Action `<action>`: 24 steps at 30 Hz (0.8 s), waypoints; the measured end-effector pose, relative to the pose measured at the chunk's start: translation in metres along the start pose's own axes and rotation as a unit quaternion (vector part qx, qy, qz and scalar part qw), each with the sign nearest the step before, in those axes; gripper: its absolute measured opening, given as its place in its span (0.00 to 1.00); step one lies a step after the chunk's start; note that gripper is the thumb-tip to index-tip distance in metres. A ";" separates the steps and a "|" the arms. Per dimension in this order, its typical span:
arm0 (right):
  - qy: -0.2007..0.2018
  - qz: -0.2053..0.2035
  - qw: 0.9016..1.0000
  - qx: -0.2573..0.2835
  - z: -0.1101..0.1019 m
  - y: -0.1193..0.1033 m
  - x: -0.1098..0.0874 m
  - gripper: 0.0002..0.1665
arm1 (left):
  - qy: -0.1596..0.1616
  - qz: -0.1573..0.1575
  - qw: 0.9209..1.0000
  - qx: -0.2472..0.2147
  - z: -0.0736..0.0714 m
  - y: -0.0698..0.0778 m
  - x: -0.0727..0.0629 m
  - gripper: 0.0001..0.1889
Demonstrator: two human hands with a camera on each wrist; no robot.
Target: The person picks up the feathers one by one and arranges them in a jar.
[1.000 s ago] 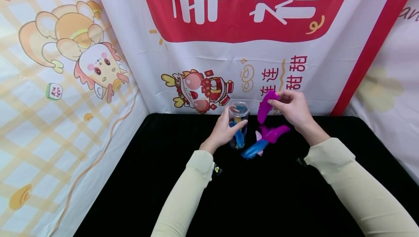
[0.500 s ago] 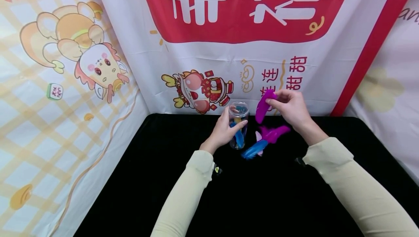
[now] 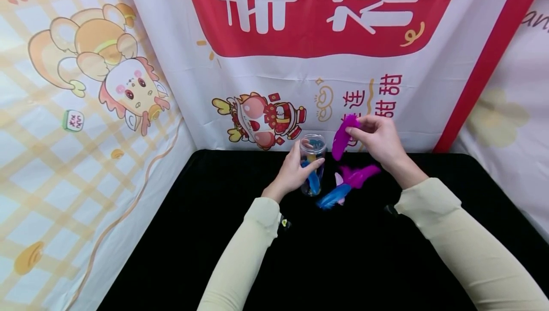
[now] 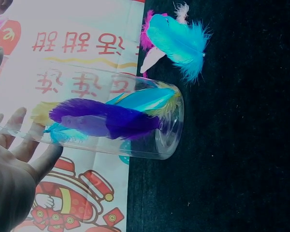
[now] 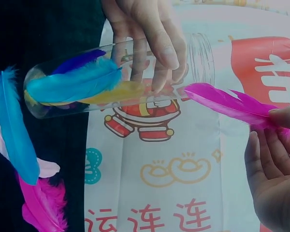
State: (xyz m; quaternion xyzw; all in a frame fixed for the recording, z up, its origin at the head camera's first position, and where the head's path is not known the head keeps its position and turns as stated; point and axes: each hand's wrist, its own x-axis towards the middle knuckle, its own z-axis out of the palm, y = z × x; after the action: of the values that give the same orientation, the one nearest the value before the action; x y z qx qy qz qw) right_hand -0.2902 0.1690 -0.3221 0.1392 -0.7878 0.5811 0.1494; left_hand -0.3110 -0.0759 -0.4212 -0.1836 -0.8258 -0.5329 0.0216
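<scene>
A clear jar point(image 3: 313, 145) stands upright near the back of the black table, and my left hand point(image 3: 293, 170) grips it round the side. Through its wall show a purple feather point(image 4: 104, 118), a blue feather point(image 5: 75, 83) and a yellow feather point(image 5: 118, 92). My right hand point(image 3: 383, 141) pinches a magenta feather point(image 3: 341, 140) by one end, held in the air just right of the jar's mouth. In the right wrist view its free end reaches close to the jar's threaded neck. Right of the jar lie a loose blue feather point(image 3: 334, 196), another magenta feather point(image 3: 362, 175) and a pale pink feather point(image 3: 339, 178).
Behind the black table point(image 3: 326, 263) hangs a white and red printed cloth point(image 3: 266, 72), close to the jar and the right hand. A checked cloth point(image 3: 64, 158) hangs at the left side.
My right hand has moved slightly left and up with the magenta feather, nearer the jar's mouth. The left hand and the jar stay in place.
</scene>
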 end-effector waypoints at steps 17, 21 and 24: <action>-0.006 -0.004 1.000 0.020 0.004 -0.005 0.004 0.15 | 0.006 0.011 1.000 0.019 0.003 -0.002 0.000 0.42; -0.005 -0.010 1.000 0.028 0.006 -0.006 0.005 0.15 | 0.008 0.011 1.000 0.020 0.002 -0.002 0.000 0.42; -0.003 -0.016 0.999 0.035 0.008 -0.006 0.006 0.14 | 0.007 0.008 1.000 0.016 0.002 -0.002 0.000 0.41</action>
State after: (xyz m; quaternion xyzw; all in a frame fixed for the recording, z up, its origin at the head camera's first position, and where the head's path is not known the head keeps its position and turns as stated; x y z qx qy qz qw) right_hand -0.2934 0.1597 -0.3164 0.1584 -0.7653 0.6053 0.1510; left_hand -0.3113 -0.0751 -0.4236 -0.1865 -0.8323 -0.5209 0.0347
